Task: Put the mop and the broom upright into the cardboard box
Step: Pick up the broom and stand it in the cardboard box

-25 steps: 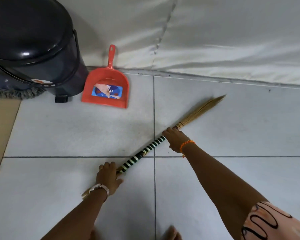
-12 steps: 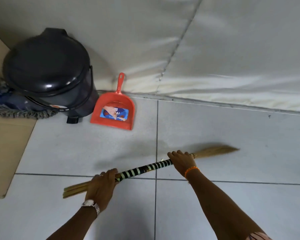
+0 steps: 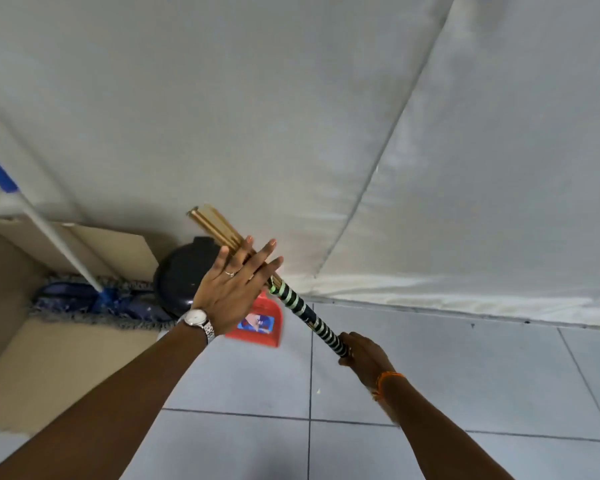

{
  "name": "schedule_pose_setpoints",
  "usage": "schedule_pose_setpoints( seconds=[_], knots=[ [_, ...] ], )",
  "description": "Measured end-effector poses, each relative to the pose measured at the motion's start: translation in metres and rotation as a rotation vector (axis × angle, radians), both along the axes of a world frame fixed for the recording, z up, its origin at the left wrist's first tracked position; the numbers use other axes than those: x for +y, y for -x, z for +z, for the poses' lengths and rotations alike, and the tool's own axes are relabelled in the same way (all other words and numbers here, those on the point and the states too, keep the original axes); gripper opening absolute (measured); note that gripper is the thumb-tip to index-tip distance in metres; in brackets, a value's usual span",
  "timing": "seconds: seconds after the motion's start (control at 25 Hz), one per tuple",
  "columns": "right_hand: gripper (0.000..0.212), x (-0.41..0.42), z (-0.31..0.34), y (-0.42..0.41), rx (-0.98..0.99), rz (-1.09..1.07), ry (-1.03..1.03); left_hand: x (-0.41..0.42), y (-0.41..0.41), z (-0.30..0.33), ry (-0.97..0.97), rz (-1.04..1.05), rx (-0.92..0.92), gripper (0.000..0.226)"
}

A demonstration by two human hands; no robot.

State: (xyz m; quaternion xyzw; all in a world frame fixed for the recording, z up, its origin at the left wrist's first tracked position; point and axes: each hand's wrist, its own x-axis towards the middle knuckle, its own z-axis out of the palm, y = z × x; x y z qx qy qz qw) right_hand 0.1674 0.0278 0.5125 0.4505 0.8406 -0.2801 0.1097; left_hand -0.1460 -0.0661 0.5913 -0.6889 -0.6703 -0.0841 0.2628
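The broom (image 3: 293, 301) has a black-and-pale striped wrap and a bare straw-coloured handle end. It is off the floor, tilted with the handle end up and to the left. My right hand (image 3: 362, 355) grips the lower end of the striped wrap; the bristles are hidden behind it. My left hand (image 3: 234, 289) is flat with fingers spread, in front of the bare handle end and not closed round it. The mop (image 3: 101, 299) stands in the cardboard box (image 3: 49, 358) at left, its blue-grey head down and its white pole leaning up to the left.
A black lidded bin (image 3: 181, 275) stands by the box against the white padded wall (image 3: 326, 133). A red dustpan (image 3: 260, 323) leans by the bin, partly behind my left hand. Pale floor tiles (image 3: 430, 375) stretch to the right.
The broom has been lifted off the floor and swung from lying nearly level to steeply tilted. My left hand has let go of the handle and spread its fingers. The view has tilted up.
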Motion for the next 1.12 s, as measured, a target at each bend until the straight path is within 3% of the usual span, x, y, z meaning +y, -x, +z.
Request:
schedule_pose_setpoints(
  seconds=[0.08, 0.2, 0.28, 0.36, 0.44, 0.48, 0.52, 0.6, 0.8, 0.92, 1.04, 1.12],
  knots=[
    [0.022, -0.017, 0.054, 0.024, 0.074, -0.029, 0.026, -0.004, 0.004, 0.078, -0.021, 0.022, -0.078, 0.074],
    [0.031, -0.057, 0.126, 0.089, 0.205, -0.035, 0.041, -0.032, 0.034, 0.182, -0.220, 0.224, -0.368, 0.082],
    [0.035, -0.097, 0.161, 0.147, 0.291, -0.002, 0.085, -0.066, 0.071, 0.229, -0.400, 0.296, -0.674, 0.098],
    [0.031, -0.196, 0.193, 0.287, 0.419, -0.009, 0.172, -0.157, 0.180, 0.272, -0.469, 0.287, -1.079, 0.104],
    [0.034, -0.228, 0.207, 0.341, 0.468, 0.025, 0.207, -0.176, 0.212, 0.286, -0.414, 0.109, -1.541, 0.072],
    [0.037, -0.235, 0.208, 0.369, 0.484, 0.036, 0.222, -0.184, 0.223, 0.296, -0.399, 0.027, -1.662, 0.048],
    [0.039, -0.233, 0.212, 0.380, 0.473, 0.025, 0.229, -0.181, 0.222, 0.304, -0.384, -0.005, -1.707, 0.030],
    [0.038, -0.240, 0.215, 0.414, 0.473, 0.030, 0.217, -0.186, 0.246, 0.319, -0.340, -0.058, -1.678, 0.017],
    [0.038, -0.287, 0.207, 0.538, 0.512, 0.050, 0.277, -0.228, 0.360, 0.328, -0.315, -0.039, -1.555, 0.022],
    [0.036, -0.296, 0.184, 0.626, 0.566, -0.011, 0.322, -0.235, 0.443, 0.300, -0.308, 0.049, -1.480, 0.020],
    [0.034, -0.290, 0.142, 0.713, 0.512, 0.006, 0.317, -0.234, 0.523, 0.257, -0.268, 0.117, -1.426, 0.012],
    [0.026, -0.287, 0.111, 0.766, 0.459, -0.003, 0.343, -0.231, 0.576, 0.228, -0.194, 0.166, -1.377, 0.018]
  ],
)
